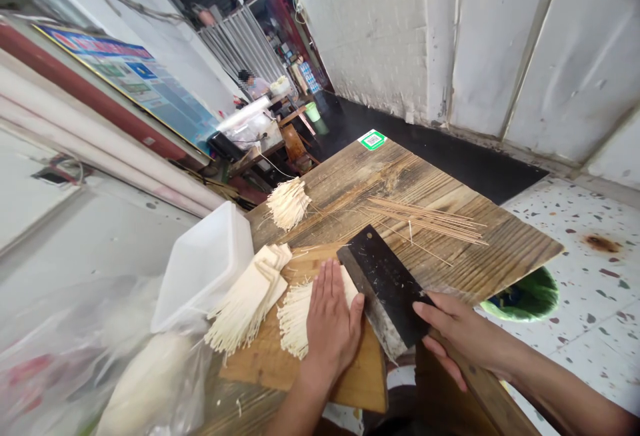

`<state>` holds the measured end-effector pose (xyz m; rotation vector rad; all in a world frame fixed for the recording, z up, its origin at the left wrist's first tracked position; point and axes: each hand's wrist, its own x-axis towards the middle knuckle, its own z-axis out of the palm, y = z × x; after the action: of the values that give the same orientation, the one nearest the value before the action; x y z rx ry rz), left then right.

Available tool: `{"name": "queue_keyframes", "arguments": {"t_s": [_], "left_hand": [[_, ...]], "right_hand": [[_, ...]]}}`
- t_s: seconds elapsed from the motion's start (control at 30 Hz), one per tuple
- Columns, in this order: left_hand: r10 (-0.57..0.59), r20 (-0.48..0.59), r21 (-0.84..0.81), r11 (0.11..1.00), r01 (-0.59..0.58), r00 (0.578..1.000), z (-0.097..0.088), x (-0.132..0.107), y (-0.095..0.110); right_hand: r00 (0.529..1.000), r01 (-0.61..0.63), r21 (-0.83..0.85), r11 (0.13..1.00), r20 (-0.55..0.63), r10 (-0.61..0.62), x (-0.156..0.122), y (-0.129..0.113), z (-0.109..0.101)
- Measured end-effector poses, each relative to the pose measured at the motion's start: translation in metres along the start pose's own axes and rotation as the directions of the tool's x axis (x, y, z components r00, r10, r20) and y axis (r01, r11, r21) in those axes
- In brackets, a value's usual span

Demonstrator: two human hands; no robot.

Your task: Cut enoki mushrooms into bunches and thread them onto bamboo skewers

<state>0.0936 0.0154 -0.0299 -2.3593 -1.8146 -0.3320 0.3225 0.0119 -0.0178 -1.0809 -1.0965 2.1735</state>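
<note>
A pale fringed sheet lies on the cutting board, beneath the flat, open left hand; at three o'clock, the right hand clutches a cleaver. Skewers lie at two on the table.

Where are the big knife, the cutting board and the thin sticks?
Big knife [384, 283], head view: middle of the dark blade.
Cutting board [260, 361], head view: bare patch of its top.
Thin sticks [435, 219], head view: middle of the bundle.

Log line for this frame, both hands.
left hand: flat on fringed sheets | right hand: holding cleaver | cutting board: under sheets | thin sticks: on table
</note>
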Motion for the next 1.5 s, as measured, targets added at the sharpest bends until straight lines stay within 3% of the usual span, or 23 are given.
{"name": "queue_keyframes", "arguments": {"t_s": [0.3,0.5,0.7,0.9,1.03,1.3,1.5], "left_hand": [[0.015,-0.006,-0.005,1.000,-0.015,1.000,0.002,0.000,-0.002],[-0.031,-0.021,-0.033,0.999,0.030,0.999,0.003,0.001,-0.002],[-0.028,-0.020,-0.055,0.998,0.027,0.999,0.002,0.001,-0.001],[-0.103,0.031,-0.098,0.990,0.105,0.994,0.001,0.004,0.000],[-0.090,0.019,-0.176,0.980,0.092,0.996,-0.005,0.001,0.002],[-0.127,-0.098,-0.302,0.949,0.092,0.987,-0.028,-0.005,0.007],[-0.172,-0.152,-0.449,0.889,0.087,0.973,-0.020,-0.012,0.001]], "right_hand": [[0.997,-0.072,0.048,0.996,-0.015,0.072,-0.014,0.019,0.004],[0.998,0.044,-0.004,0.999,-0.035,-0.044,0.006,0.009,0.016],[0.997,-0.069,0.003,0.998,-0.042,0.069,-0.007,0.013,0.021],[0.999,0.019,-0.013,1.000,-0.039,-0.019,0.028,0.004,0.039],[0.997,0.034,-0.050,0.998,-0.073,-0.038,0.024,0.000,0.052],[0.984,0.124,-0.246,0.961,-0.092,-0.151,-0.006,-0.017,0.082],[0.977,0.112,-0.502,0.857,-0.103,-0.187,-0.010,-0.027,0.102]]}}
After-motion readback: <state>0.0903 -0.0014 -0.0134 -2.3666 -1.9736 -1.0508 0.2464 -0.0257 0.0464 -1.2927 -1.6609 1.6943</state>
